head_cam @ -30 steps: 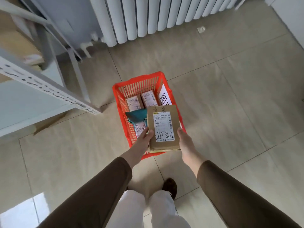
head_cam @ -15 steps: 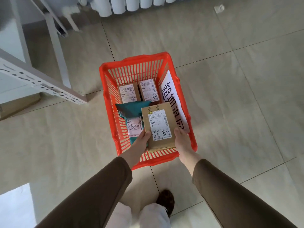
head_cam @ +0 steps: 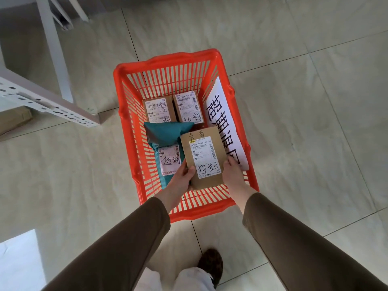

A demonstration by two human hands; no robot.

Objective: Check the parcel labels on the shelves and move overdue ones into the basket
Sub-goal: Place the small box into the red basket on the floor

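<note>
A brown cardboard parcel [head_cam: 202,145] with a white label and handwritten marks is held inside the red plastic basket [head_cam: 168,59], low over its right half. My left hand [head_cam: 181,177] grips its lower left corner and my right hand [head_cam: 232,173] grips its lower right edge. Under and beside it lie a teal mailer bag [head_cam: 168,133] with a label and two small brown boxes [head_cam: 159,108] [head_cam: 188,106] at the far end. A white paper sign [head_cam: 222,114] with large handwriting leans on the basket's right wall.
The basket stands on a beige tiled floor [head_cam: 304,122]. A white metal shelf frame [head_cam: 42,99] with a perforated post juts in from the left, with a cardboard box [head_cam: 12,120] beneath it. My shoe [head_cam: 211,263] is just behind the basket.
I have stepped closer and leaned over the basket. Both hands have lowered the brown parcel from above the basket's near rim down into it, beside the teal mailer.
</note>
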